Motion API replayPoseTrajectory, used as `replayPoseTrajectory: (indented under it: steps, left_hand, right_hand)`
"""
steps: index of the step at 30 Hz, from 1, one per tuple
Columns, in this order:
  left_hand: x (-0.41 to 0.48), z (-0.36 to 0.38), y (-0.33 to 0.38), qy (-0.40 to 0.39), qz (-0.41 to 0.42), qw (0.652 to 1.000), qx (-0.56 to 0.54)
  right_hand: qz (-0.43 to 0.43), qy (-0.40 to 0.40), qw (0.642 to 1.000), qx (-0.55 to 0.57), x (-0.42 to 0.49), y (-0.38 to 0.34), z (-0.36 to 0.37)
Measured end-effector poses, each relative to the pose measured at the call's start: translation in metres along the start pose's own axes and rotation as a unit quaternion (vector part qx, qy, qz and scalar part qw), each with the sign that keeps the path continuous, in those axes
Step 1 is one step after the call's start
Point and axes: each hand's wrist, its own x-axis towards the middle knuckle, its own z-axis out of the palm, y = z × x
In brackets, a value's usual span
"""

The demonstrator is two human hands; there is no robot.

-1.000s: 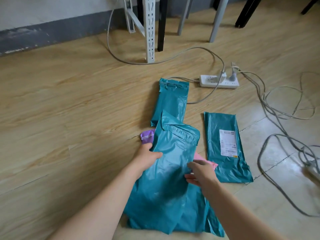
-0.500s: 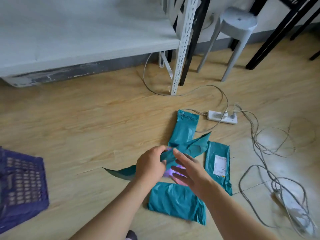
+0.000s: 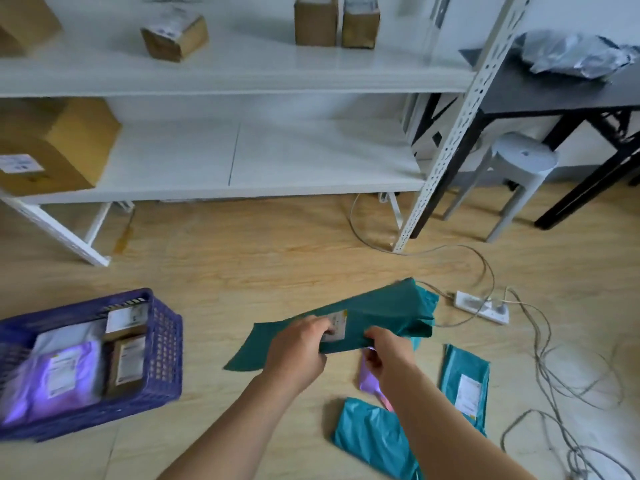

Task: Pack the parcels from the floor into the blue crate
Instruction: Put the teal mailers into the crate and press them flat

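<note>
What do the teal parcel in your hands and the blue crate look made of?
The teal parcel: likely a thin plastic-film mailer, faintly glossy; it bends and creases between the left hand and right hand. The blue crate: looks like rigid moulded plastic, dull finish; its walls are a regular grid of holes.

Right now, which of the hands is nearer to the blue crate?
Left. The left hand grips the teal parcel a short way to the right of the blue crate. The right hand holds the same parcel farther right, beyond the left hand.
</note>
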Motion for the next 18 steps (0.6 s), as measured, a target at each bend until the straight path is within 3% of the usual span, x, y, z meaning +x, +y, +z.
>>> replayPoseTrajectory:
  steps: [3, 10, 14, 18]
  left_hand:
    - [-0.017, -0.037, -0.039, -0.031, -0.033, 0.999, -0.01]
    - [-0.058, -0.129, -0.138, 0.012, -0.117, 0.989, -0.086]
    - [-0.076, -0.158, -0.183, 0.052, -0.173, 0.963, -0.201]
    - [-0.09, -0.176, -0.22, 0.057, -0.19, 0.954, -0.223]
  right_hand:
    - [0.004, -0.013, 1.0, -0.011, -0.027, 0.002, 0.036]
    - [-0.015, -0.053, 0.998, -0.023, -0.088, 0.003, 0.122]
    - [-0.025, -0.085, 0.995, -0.046, -0.122, 0.008, 0.178]
    - [-0.023, -0.108, 0.99, -0.083, -0.15, 0.025, 0.238]
